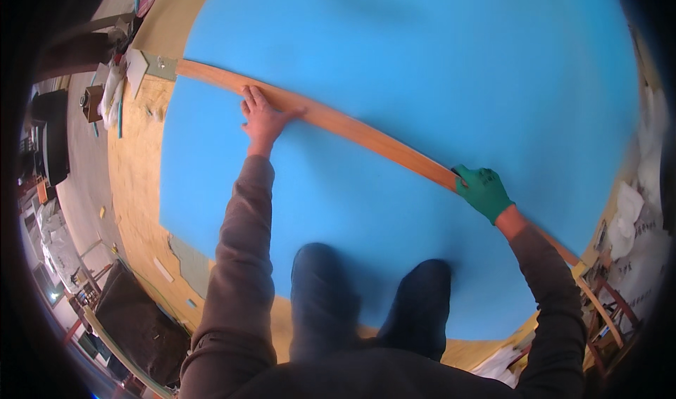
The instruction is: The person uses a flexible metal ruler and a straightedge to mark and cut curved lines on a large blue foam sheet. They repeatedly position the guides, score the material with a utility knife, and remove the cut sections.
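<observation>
Across the table [134,177], from near its left edge toward its right, a wooden strip [359,133] is lying on a blue sheet [436,54]. The left hand [265,121] is resting on the strip, fingers spreading wide, gripping nothing. The green-gloved right hand [484,191] is clasping a small dark object [456,172] in curled fingers. Near the lower edge, 2 knees [324,279] are resting.

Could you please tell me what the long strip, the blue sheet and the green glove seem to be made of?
Long strip: probably wood, smooth; brownish-orange with faint lengthwise streaks.
Blue sheet: possibly foam or plastic, matt; even colour, soft shadows, no visible weave.
Green glove: perhaps coated fabric, fairly dull; it fits closely, but its texture is unclear.
</observation>
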The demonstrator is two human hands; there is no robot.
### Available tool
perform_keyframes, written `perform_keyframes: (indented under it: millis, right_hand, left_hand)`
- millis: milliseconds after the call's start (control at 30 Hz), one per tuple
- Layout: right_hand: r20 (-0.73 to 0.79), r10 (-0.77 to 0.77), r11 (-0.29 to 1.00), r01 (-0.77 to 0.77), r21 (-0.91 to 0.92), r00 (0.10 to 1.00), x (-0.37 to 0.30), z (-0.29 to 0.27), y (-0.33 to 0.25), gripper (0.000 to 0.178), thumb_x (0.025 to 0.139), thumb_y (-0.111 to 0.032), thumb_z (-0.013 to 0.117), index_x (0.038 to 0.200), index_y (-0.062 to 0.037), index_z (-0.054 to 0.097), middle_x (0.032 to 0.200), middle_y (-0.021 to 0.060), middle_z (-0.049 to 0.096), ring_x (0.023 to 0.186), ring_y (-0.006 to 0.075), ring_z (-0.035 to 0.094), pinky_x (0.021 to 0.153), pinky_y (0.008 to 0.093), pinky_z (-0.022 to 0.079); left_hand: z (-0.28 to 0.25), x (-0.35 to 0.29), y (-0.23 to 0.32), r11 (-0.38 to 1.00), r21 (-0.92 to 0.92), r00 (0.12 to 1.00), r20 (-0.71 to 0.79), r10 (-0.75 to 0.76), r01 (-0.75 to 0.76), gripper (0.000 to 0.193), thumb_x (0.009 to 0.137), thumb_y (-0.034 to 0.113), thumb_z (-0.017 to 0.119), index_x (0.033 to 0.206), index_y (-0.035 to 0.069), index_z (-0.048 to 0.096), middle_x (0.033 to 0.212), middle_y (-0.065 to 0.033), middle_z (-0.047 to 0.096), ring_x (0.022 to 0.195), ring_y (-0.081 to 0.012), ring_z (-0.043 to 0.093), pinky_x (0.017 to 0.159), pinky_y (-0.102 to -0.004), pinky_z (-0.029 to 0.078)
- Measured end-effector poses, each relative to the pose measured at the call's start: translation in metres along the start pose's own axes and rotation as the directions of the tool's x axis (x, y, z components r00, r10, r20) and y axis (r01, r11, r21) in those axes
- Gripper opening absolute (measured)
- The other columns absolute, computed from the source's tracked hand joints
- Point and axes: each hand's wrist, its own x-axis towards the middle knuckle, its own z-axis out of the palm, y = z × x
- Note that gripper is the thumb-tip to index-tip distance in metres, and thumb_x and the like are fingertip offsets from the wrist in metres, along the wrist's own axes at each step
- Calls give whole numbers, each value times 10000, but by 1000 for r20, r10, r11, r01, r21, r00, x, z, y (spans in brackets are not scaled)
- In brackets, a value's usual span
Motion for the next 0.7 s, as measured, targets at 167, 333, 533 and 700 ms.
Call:
perform_keyframes:
  millis: [167, 333, 533, 700]
  right_hand:
    - [-85, -65, 997, 61, -45, 994, -3, 18, 11, 169, 1020, -242, 589, 1105, -123, 674, 801, 142, 705, 816, 370, 683, 787, 510, 535]
    - [-136, -91, 994, 82, -76, 986, 5, 22, 6, 140, 1007, -217, 607, 1064, -112, 682, 816, 138, 717, 832, 356, 695, 787, 496, 548]
    - [122, 35, 995, -23, -99, 992, -14, 19, 24, 130, 982, -169, 611, 1063, -88, 673, 864, 147, 730, 847, 348, 710, 795, 487, 562]
    - [94, 44, 989, -30, -146, 995, -125, 0, 110, 131, 988, -157, 603, 1081, -92, 668, 863, 138, 726, 850, 348, 716, 818, 480, 552]
  left_hand:
    - [32, -59, 45, 962, 241, 989, -43, 145, -130, 1383, 728, 733, 860, 1662, -80, 245, 1766, -248, 207, 1623, -458, 191, 1190, -756, 259]
    - [85, -157, 135, 961, 161, 975, 47, 218, -223, 1368, 750, 745, 849, 1639, -118, 268, 1746, -308, 201, 1616, -469, 206, 1225, -713, 248]
    - [84, -160, 143, 963, 198, 984, 40, 176, -181, 1444, 713, 744, 879, 1649, -121, 201, 1740, -316, 200, 1628, -463, 180, 1224, -703, 255]
    - [82, -161, 147, 938, 305, 985, 93, 144, -166, 1406, 754, 765, 841, 1651, -115, 209, 1751, -309, 178, 1639, -451, 156, 1226, -702, 247]
